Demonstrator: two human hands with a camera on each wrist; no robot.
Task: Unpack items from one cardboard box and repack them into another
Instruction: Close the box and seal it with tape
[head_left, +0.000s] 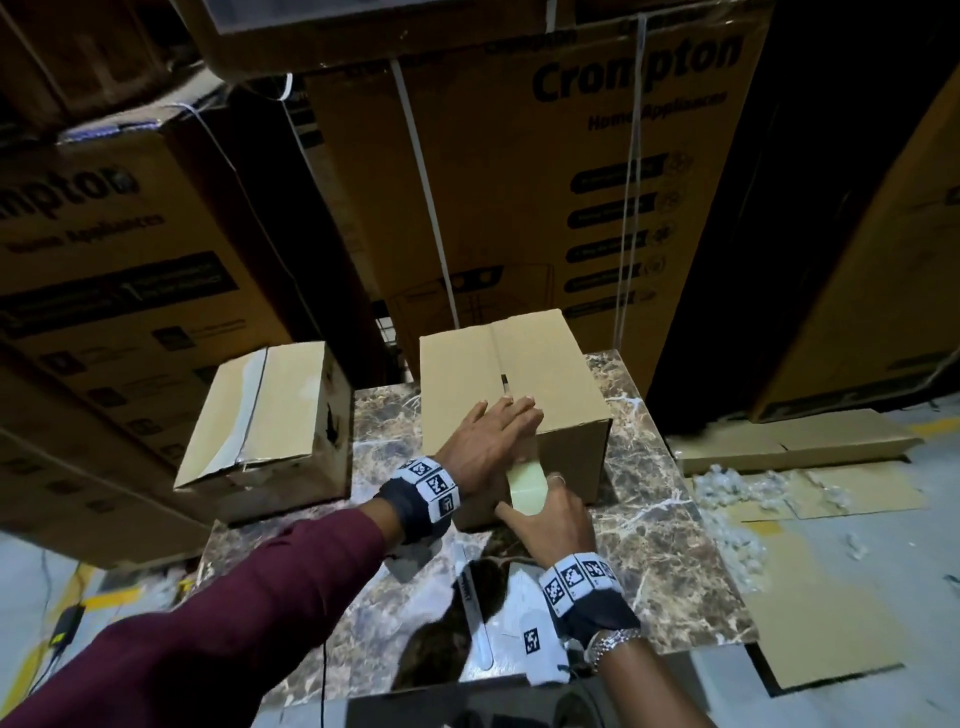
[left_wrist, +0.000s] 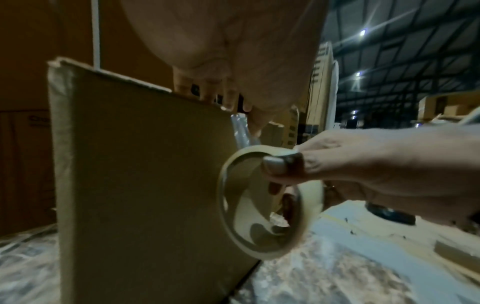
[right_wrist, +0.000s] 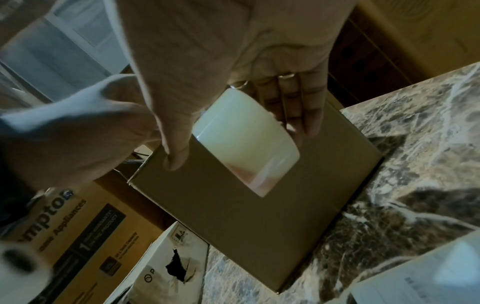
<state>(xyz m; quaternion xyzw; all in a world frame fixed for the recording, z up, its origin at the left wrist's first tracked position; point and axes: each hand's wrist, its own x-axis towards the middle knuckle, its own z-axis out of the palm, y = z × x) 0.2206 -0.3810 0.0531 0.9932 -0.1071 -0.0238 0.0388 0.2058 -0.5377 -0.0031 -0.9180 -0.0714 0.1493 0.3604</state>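
Two cardboard boxes stand on a marble table (head_left: 670, 540). The right box (head_left: 550, 364) has its top flaps closed, and a strip of tape runs from its top edge down to a pale tape roll (head_left: 525, 484). My left hand (head_left: 501, 418) presses flat on the box top at the front edge, over the tape end. My right hand (head_left: 540, 501) grips the roll against the box's front face. In the left wrist view the roll (left_wrist: 259, 205) hangs beside the box face (left_wrist: 145, 174). The right wrist view shows the roll (right_wrist: 246, 142) in my fingers (right_wrist: 298, 102). The left box (head_left: 260, 415) is taped shut.
Large printed cartons (head_left: 571, 182) are stacked close behind the table and to the left. Flattened cardboard (head_left: 789, 441) and white packing fluff (head_left: 737, 499) lie on the floor to the right. Papers and a slim white tool (head_left: 475, 608) lie on the table's near part.
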